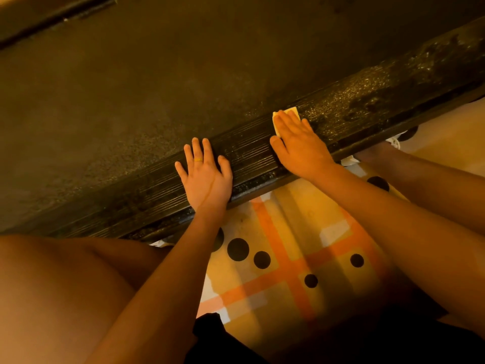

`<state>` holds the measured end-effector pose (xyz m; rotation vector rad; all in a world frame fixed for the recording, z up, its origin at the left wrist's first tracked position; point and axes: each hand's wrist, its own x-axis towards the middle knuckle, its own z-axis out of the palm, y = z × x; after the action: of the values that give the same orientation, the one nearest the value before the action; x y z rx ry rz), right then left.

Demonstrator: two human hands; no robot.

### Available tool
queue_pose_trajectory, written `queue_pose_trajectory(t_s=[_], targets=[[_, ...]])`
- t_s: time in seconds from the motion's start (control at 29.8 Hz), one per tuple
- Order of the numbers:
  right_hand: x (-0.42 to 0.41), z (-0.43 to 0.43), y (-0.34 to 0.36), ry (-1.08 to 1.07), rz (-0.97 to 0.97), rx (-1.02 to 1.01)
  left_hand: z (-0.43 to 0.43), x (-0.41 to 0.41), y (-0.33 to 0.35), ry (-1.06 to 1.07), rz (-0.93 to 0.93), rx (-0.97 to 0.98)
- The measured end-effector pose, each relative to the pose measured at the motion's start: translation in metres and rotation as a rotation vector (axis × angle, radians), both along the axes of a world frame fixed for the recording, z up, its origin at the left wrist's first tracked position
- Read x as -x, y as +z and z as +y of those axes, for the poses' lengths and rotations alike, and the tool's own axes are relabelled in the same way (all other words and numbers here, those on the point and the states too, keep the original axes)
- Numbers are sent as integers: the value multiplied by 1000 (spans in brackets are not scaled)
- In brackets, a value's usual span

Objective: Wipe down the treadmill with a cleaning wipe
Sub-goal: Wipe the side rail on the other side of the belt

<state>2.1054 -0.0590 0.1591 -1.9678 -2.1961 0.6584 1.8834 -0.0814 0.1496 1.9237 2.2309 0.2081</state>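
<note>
The treadmill's ribbed black side rail point(249, 156) runs diagonally from lower left to upper right, with the dark running belt point(157, 88) beyond it. My right hand point(299, 145) lies flat with straight fingers on a pale yellow cleaning wipe point(291, 112), pressing it onto the rail; only the wipe's far edge shows past the fingertips. My left hand point(206, 174), wearing a ring, rests flat on the rail to the left, fingers spread. The rail to the right of the wipe looks speckled and dusty.
I am low beside the treadmill, with my bare knee point(52, 285) at lower left and a leg point(420, 179) at right. Under me lies a mat point(288, 258) with orange stripes and black dots. A white shoe point(393, 143) shows under the rail at right.
</note>
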Motion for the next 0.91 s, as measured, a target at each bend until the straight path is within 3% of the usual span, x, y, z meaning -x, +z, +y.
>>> queue_pose_trajectory(t_s=[0.1, 0.34, 0.6, 0.91], targets=[[19, 1, 3, -67, 24, 7, 0, 1, 1, -11, 0, 11], [13, -19, 3, 237, -70, -37, 3, -1, 13, -44, 24, 106], [10, -18, 4, -72, 108, 12, 11, -38, 13, -149, -44, 111], [-33, -60, -7, 166, -28, -105, 15, -54, 6, -153, 0, 72]])
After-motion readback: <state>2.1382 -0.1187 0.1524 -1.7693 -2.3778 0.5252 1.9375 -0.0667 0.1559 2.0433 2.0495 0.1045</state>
